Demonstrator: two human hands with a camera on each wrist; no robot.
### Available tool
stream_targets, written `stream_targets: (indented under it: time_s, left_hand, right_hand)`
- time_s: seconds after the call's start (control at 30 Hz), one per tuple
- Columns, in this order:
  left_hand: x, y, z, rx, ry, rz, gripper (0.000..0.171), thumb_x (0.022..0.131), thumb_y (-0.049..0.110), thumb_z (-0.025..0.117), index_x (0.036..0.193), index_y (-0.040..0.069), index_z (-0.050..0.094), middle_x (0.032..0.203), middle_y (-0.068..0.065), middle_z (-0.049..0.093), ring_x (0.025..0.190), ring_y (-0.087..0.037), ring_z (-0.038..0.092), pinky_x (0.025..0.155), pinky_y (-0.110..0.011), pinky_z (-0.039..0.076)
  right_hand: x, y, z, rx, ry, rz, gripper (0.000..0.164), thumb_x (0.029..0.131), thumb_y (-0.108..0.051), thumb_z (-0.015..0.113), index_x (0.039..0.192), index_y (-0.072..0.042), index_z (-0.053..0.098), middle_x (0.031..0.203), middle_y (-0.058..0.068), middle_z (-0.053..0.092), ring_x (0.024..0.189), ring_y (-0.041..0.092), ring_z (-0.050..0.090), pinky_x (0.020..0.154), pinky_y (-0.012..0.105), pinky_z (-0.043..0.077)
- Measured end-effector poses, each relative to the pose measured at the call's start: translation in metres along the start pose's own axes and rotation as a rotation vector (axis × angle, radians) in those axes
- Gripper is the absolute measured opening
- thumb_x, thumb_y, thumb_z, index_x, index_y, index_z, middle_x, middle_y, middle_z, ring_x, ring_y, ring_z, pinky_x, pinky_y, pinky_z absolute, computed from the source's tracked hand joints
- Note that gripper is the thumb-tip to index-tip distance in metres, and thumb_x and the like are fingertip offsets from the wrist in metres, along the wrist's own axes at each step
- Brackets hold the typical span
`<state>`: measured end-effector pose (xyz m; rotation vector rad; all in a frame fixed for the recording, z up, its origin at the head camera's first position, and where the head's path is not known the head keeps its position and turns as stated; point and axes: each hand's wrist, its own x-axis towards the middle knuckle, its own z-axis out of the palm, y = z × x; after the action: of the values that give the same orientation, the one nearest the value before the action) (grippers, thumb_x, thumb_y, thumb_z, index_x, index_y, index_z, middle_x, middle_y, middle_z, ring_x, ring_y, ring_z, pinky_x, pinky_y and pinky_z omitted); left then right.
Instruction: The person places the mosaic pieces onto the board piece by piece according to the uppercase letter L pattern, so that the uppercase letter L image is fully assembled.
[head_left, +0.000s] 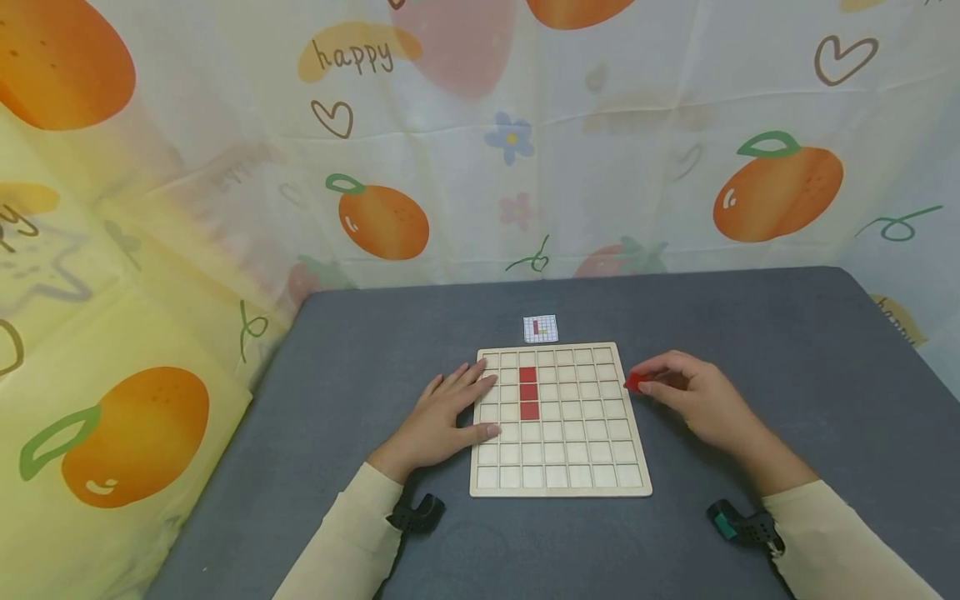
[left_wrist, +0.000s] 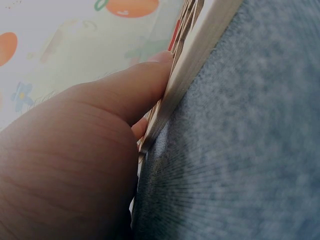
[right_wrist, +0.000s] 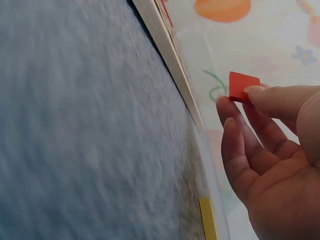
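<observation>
A wooden grid board [head_left: 555, 454] lies flat on the table, with three red square tiles [head_left: 528, 392] stacked in one column toward its left. My left hand [head_left: 438, 421] rests on the board's left edge, fingers spread and straight; its thumb [left_wrist: 145, 82] lies over the rim in the left wrist view. Just beyond the board's right edge, my right hand [head_left: 705, 396] pinches another red square tile [right_wrist: 242, 86] between thumb and fingertips. The other fingers of that hand are loosely bent in the right wrist view.
A small card [head_left: 540, 329] printed with a coloured grid lies behind the board. Something yellow [right_wrist: 208, 218] sits on the dark grey table [head_left: 397, 333] near the right hand, mostly hidden in the head view. A fruit-print curtain [head_left: 600, 192] hangs along the table's back.
</observation>
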<state>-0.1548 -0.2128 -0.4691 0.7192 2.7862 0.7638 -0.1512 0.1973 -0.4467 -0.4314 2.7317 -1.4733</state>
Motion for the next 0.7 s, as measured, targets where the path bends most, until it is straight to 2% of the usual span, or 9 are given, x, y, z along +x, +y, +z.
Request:
stream_targets:
  time_s: [0.13, 0.3, 0.57, 0.7]
  left_hand:
    - [0.000, 0.001, 0.000, 0.000, -0.001, -0.003, 0.086, 0.103, 0.059, 0.071, 0.172, 0.021, 0.037, 0.180, 0.005, 0.016, 0.166, -0.023, 0.008, 0.129, -0.059, 0.000]
    - [0.000, 0.002, 0.000, 0.002, 0.002, 0.006, 0.085, 0.103, 0.057, 0.071, 0.172, 0.019, 0.038, 0.180, 0.004, 0.016, 0.166, -0.023, 0.010, 0.129, -0.058, 0.001]
    - [-0.001, 0.002, -0.001, -0.003, -0.002, 0.006, 0.085, 0.104, 0.057, 0.071, 0.172, 0.020, 0.037, 0.180, 0.003, 0.017, 0.166, -0.022, 0.009, 0.129, -0.057, 0.000]
    - [-0.001, 0.001, -0.001, -0.015, -0.006, 0.007, 0.085, 0.104, 0.057, 0.070, 0.172, 0.020, 0.037, 0.180, 0.003, 0.016, 0.166, -0.022, 0.009, 0.129, -0.057, 0.000]
  right_hand:
    - [0.000, -0.004, 0.008, 0.008, -0.004, -0.026, 0.020, 0.103, -0.007, 0.078, 0.123, -0.008, 0.079, 0.117, 0.006, 0.072, 0.098, 0.023, 0.065, 0.078, 0.027, 0.055]
    - [0.000, -0.006, 0.016, 0.089, -0.024, -0.082, 0.017, 0.102, -0.005, 0.078, 0.118, -0.006, 0.079, 0.110, 0.005, 0.073, 0.091, 0.021, 0.067, 0.075, 0.027, 0.056]
    - [0.000, -0.013, 0.031, 0.139, -0.051, -0.088, 0.013, 0.102, -0.006, 0.078, 0.115, -0.009, 0.080, 0.106, 0.001, 0.074, 0.087, 0.021, 0.065, 0.073, 0.029, 0.054]
    - [0.000, -0.019, 0.041, 0.167, -0.073, -0.083, 0.012, 0.102, -0.007, 0.079, 0.113, -0.011, 0.080, 0.109, 0.000, 0.075, 0.090, 0.021, 0.066, 0.076, 0.030, 0.054]
